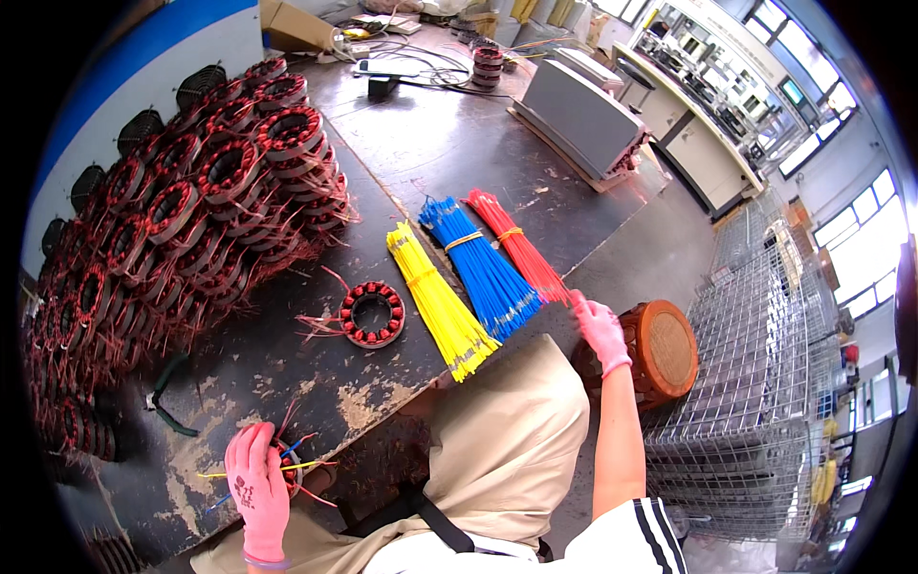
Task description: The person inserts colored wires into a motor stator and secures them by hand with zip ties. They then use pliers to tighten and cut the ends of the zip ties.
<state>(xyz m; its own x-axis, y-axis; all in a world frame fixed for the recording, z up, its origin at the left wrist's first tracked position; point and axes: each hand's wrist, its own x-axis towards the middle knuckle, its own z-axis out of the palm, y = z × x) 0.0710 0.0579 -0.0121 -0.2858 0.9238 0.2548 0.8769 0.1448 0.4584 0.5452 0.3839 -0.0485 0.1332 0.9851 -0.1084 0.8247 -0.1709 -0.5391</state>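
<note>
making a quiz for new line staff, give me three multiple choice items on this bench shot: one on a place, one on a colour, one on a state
1. Where does the single red wound stator ring lie?
A. On the dark worn workbench, left of the yellow bundle
B. In the wire mesh basket
C. On the wooden stool

2. Which colour is the middle bundle of cut wires?
A. Green
B. Blue
C. White

3. What is the left hand in a pink glove doing?
A. Hanging free
B. Holding scissors
C. Gripping a stator with coloured wires

Answers: 1 A, it rests on the benchtop beside the yellow wire bundle. 2 B, the blue wire bundle sits between yellow and the red wire bundle. 3 C, its fingers close over the part.
</note>
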